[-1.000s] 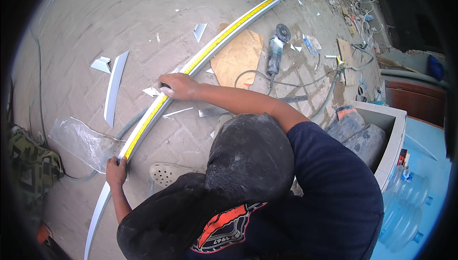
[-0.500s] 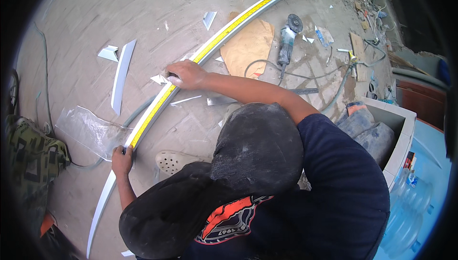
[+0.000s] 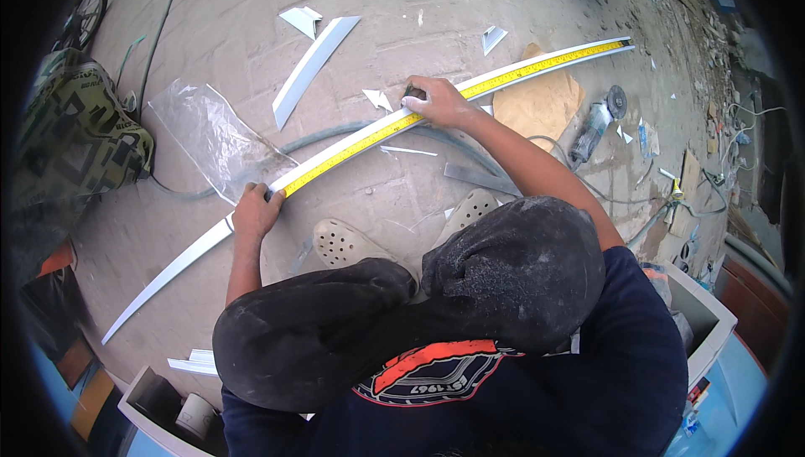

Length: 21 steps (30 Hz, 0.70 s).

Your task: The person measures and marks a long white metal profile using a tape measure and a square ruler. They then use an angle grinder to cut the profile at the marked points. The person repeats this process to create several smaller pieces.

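Observation:
A long white strip lies slantwise across the floor, from lower left to upper right. Along its upper part runs the yellow blade of a tape measure, reaching almost to the far end. My left hand is closed at the near end of the blade, fingers pressed on tape and strip; whatever sits under the palm is hidden. Farther up, my right hand rests over the strip and tape. Its curled thumb and fingers surround something small and dark that I cannot make out.
White offcuts, a clear plastic sheet and a grey hose lie around the strip. Brown paper is under its far part. An angle grinder lies to the right, by a cord. A metal bar is near my shoes.
The view has turned, so the strip lies flatter across it and more floor shows at the left. Both hands keep about the same places along the strip.

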Each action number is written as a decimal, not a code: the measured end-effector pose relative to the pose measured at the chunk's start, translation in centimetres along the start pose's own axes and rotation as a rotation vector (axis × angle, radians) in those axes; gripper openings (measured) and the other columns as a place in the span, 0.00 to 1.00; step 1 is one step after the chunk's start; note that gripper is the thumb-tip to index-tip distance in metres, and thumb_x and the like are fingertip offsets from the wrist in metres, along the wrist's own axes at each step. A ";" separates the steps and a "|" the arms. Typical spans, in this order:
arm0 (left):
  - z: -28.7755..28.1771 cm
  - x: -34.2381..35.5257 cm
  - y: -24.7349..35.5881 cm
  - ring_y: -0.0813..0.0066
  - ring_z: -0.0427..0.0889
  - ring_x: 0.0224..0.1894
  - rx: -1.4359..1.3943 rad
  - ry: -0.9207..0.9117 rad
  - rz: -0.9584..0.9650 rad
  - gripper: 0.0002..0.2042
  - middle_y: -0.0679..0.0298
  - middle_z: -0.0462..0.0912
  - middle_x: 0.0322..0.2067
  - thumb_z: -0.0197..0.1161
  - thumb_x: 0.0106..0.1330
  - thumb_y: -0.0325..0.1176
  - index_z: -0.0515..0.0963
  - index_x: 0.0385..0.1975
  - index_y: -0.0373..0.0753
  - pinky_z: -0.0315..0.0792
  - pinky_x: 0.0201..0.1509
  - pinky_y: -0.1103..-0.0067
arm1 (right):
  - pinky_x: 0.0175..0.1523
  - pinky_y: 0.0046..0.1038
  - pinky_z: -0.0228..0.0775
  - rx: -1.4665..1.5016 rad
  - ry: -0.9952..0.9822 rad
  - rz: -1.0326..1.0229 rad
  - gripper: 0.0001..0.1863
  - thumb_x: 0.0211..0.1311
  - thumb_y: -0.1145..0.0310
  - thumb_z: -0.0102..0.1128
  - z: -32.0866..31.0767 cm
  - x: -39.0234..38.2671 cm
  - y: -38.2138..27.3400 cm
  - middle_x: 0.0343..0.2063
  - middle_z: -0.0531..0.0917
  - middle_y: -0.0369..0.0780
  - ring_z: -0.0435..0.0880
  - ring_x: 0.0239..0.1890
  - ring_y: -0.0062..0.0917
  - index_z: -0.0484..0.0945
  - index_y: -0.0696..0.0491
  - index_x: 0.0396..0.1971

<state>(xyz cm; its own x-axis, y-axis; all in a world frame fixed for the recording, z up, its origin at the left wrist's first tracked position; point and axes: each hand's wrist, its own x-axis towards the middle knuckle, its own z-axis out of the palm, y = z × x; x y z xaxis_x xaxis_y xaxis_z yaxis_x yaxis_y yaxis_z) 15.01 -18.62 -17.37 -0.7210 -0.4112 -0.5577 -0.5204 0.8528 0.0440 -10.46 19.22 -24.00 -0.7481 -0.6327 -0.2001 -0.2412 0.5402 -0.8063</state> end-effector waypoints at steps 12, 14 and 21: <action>0.2 0.3 -0.3 0.44 0.88 0.50 -0.002 0.014 0.048 0.24 0.50 0.86 0.51 0.66 0.72 0.55 0.86 0.44 0.34 0.80 0.54 0.55 | 0.51 0.40 0.81 -0.052 -0.030 -0.037 0.18 0.68 0.56 0.67 0.3 -0.1 2.5 0.38 0.91 0.49 0.91 0.42 0.41 0.85 0.55 0.46; 0.4 0.4 -0.5 0.42 0.87 0.50 -0.012 0.026 0.056 0.24 0.48 0.85 0.49 0.67 0.71 0.54 0.86 0.44 0.33 0.79 0.55 0.55 | 0.52 0.40 0.81 -0.070 -0.040 -0.032 0.18 0.68 0.55 0.67 0.4 -0.2 2.2 0.39 0.91 0.48 0.91 0.42 0.41 0.85 0.55 0.47; 0.3 0.5 -0.4 0.42 0.87 0.51 0.003 0.015 0.067 0.25 0.47 0.86 0.51 0.66 0.72 0.55 0.86 0.45 0.33 0.79 0.56 0.55 | 0.53 0.40 0.82 -0.131 -0.055 -0.030 0.19 0.69 0.54 0.66 0.3 -0.3 2.2 0.40 0.92 0.48 0.92 0.44 0.41 0.85 0.54 0.48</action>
<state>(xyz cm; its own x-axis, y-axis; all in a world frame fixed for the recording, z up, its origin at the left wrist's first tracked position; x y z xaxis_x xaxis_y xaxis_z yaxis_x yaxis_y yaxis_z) 14.99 -19.02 -17.89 -0.7609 -0.3583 -0.5410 -0.4696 0.8794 0.0781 -10.54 20.45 -25.94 -0.7050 -0.6774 -0.2101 -0.3445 0.5861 -0.7334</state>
